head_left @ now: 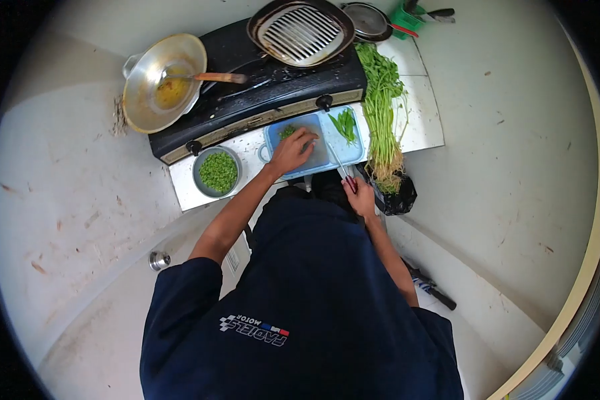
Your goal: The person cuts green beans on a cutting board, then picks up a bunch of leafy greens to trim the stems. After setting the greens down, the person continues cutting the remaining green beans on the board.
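Observation:
A knife [338, 159] with a dark red handle is in my right hand [361, 197], its blade reaching over the blue tray [353, 155]. My left hand [296, 151] is over a blue cutting board [319, 158], fingers bent; whether they hold anything is hidden. Chopped greens [287, 131] lie on the board just beyond that hand. Some whole green pods or leaves [345, 125] rest on the tray's right part. A grey bowl [197, 183] of chopped green pieces [218, 172] stands to the left.
Behind the tray is a black stove [260, 100], carrying a wok [135, 100] with a wooden-handled ladle [220, 77] and a grill pan [253, 30]. Long rooted greens [382, 107] lie at the right, above a black plastic bag [405, 200]. A green basket [401, 20] holds utensils.

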